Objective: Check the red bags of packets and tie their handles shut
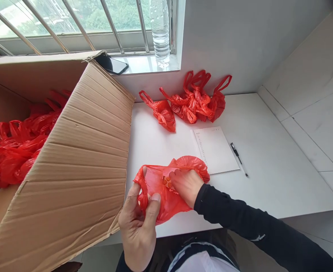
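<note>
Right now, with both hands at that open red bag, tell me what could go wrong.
The flimsy red bag could tear where the left hand holds it open. The right hand, reaching inside, might snag it. The bag might also nudge the notepad beside it.

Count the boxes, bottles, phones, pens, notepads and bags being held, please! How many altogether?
Cardboard box: 1
Water bottle: 1
Phone: 1
Pen: 1
Notepad: 1
Held red bag: 1
Total: 6
</note>
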Tool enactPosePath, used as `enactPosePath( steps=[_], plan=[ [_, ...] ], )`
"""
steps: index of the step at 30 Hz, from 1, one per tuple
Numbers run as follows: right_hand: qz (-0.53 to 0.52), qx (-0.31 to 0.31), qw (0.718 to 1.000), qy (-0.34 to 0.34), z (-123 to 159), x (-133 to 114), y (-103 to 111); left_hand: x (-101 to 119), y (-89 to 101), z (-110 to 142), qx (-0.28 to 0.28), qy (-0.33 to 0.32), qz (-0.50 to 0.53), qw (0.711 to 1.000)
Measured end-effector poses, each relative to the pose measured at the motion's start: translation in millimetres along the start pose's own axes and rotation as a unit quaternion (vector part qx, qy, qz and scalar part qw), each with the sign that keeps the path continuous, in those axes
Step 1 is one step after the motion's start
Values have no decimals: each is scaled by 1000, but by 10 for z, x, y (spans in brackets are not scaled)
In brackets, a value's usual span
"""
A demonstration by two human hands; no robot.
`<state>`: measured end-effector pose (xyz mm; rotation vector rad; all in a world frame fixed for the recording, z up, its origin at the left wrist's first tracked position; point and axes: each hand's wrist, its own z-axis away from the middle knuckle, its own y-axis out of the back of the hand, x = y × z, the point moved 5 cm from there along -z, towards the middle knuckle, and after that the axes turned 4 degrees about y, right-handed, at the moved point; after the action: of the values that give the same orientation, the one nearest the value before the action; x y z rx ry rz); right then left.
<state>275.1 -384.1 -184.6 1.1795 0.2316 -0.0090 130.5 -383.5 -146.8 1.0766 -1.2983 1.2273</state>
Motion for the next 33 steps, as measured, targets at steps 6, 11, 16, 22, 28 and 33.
enactPosePath(
  steps=[6,11,16,22,28,33],
  plan=[
    [-21,11,1000,-3,35,11,-21,-68,5,53,-4,38,3,999],
    [-70,36,997,-4,171,75,117,-7,-39,71,-22,23,-1,999],
    [-132,64,988,-47,284,120,170,14,-78,74,-27,21,-8,999],
    [-104,-13,994,-16,247,92,11,19,-95,66,-30,50,-20,998],
    [-22,-40,996,-78,132,188,-114,-3,-112,90,-31,51,-24,998],
    [-49,20,996,-68,178,242,-12,12,-152,71,-46,44,-34,997]
  ],
)
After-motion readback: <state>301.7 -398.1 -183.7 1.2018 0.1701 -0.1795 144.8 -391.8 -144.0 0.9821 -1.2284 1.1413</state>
